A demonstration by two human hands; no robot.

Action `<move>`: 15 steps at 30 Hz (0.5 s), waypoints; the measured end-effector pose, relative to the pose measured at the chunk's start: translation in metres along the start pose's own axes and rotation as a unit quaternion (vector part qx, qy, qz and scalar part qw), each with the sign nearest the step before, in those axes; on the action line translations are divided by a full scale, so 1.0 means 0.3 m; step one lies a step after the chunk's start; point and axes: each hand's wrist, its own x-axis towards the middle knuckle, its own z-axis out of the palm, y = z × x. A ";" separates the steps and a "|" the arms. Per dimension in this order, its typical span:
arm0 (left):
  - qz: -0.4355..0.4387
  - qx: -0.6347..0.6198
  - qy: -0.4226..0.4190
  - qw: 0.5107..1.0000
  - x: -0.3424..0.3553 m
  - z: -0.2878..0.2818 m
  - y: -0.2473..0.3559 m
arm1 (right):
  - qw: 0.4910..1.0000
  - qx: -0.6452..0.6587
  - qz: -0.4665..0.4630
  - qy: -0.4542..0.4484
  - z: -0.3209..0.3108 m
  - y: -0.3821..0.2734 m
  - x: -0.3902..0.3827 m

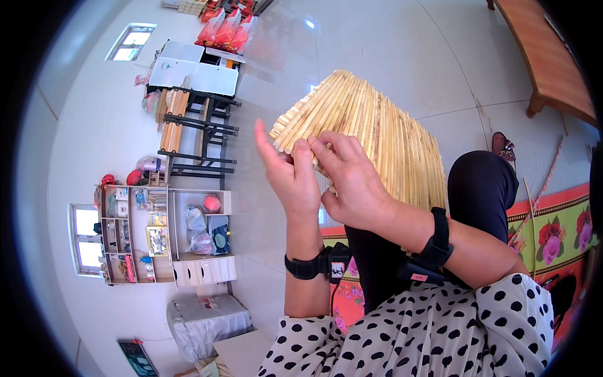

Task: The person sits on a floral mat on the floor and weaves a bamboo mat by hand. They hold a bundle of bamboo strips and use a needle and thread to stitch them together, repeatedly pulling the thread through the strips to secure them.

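Note:
A mat of pale straw stalks, set side by side in a bent, fan-like sheet, lies over my lap and reaches out over the floor. My left hand grips its near left corner, thumb against the stalk ends and one finger stretched up past the edge. Right beside it, my right hand pinches the same edge with thumb and fingertips. Whatever is between those fingertips is too small to make out. Both wrists wear black straps with small devices.
A flowered red and green rug lies under me, with loose stalks and a striped stick to the right. At the upper right stands a wooden bench. Along the left wall are folded tables, a shelf unit and a covered box.

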 end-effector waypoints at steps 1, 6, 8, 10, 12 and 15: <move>-0.009 -0.004 -0.013 1.000 -0.004 0.002 0.009 | 1.000 0.002 0.001 0.002 0.000 0.002 0.000; 0.020 0.022 -0.024 0.999 -0.013 -0.022 0.000 | 1.000 0.013 0.006 -0.007 0.009 -0.004 -0.011; 0.032 0.011 -0.010 0.999 -0.016 -0.001 -0.013 | 1.000 0.006 0.009 -0.008 0.002 0.000 -0.014; 0.031 -0.029 -0.001 0.999 -0.019 0.008 -0.020 | 1.000 0.001 0.009 -0.001 0.002 0.001 -0.018; 0.021 -0.051 0.006 0.998 -0.027 0.010 -0.022 | 1.000 -0.005 0.006 0.014 0.012 0.003 -0.026; -0.003 -0.021 0.001 1.000 -0.027 0.002 -0.009 | 1.000 0.014 0.020 -0.001 0.017 0.001 -0.022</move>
